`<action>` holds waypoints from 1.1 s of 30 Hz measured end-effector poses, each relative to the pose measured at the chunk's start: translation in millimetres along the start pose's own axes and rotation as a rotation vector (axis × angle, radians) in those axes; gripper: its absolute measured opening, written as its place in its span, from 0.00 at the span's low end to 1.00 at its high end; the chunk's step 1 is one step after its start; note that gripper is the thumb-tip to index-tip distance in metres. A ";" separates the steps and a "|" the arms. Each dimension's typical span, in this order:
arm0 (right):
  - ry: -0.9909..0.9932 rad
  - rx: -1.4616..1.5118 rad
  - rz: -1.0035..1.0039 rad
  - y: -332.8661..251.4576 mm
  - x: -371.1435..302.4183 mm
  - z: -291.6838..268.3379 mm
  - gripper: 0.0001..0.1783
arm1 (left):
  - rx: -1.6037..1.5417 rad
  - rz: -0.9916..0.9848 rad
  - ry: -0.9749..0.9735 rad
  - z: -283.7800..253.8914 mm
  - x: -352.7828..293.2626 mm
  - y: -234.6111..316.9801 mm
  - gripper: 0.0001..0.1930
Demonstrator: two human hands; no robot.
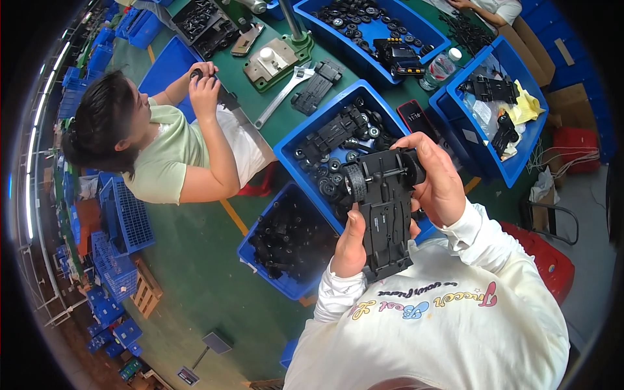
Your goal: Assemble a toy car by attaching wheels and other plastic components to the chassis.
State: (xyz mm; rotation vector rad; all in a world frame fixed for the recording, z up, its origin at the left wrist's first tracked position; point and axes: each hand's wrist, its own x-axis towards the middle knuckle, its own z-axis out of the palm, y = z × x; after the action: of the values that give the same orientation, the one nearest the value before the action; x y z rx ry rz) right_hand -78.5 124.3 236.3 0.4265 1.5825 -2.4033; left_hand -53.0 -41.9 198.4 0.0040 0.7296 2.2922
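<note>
A black toy car chassis (386, 224) is held between my two hands, its long flat side facing up. My left hand (351, 246) grips its lower left edge, thumb lying along the side. My right hand (439, 183) wraps the upper right corner, fingers around a wheel (412, 168) at that end of the axle. A second black wheel (355, 182) with a ribbed tread sits at the axle's left end. Just beyond, a blue bin (286, 151) holds loose wheels and another black chassis (337, 133).
A blue crate (246, 255) of black parts stands lower left. On the green table are a wrench (284, 96), a chassis (316, 88), a green press base (276, 62), a phone (416, 118) and a bottle (439, 70). A co-worker (175, 143) sits at left, handling a small dark part.
</note>
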 end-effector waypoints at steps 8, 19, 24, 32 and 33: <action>0.068 -0.014 0.053 -4.6 2.2 3.5 0.24 | -0.060 -0.050 -0.018 2.1 -0.8 1.3 0.44; 0.090 -0.070 -0.042 27.0 10.6 -18.6 0.26 | 0.235 0.101 0.075 -11.1 18.1 -6.1 0.29; 0.274 -0.387 -0.337 71.6 25.0 -48.4 0.27 | 0.778 0.266 0.229 -30.9 41.6 -3.0 0.17; 0.521 -1.283 -0.282 152.1 40.5 -155.8 0.30 | 0.850 0.183 0.319 -86.9 121.8 38.4 0.14; 0.511 -1.285 -0.217 157.5 39.7 -156.5 0.30 | 0.665 0.194 0.249 -100.4 133.0 46.5 0.14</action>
State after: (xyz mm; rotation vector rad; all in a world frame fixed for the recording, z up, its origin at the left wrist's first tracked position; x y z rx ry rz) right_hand -42.9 205.7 29.0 0.5839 3.0202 -0.9164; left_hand -202.0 -34.1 110.8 0.1021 1.6531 2.1386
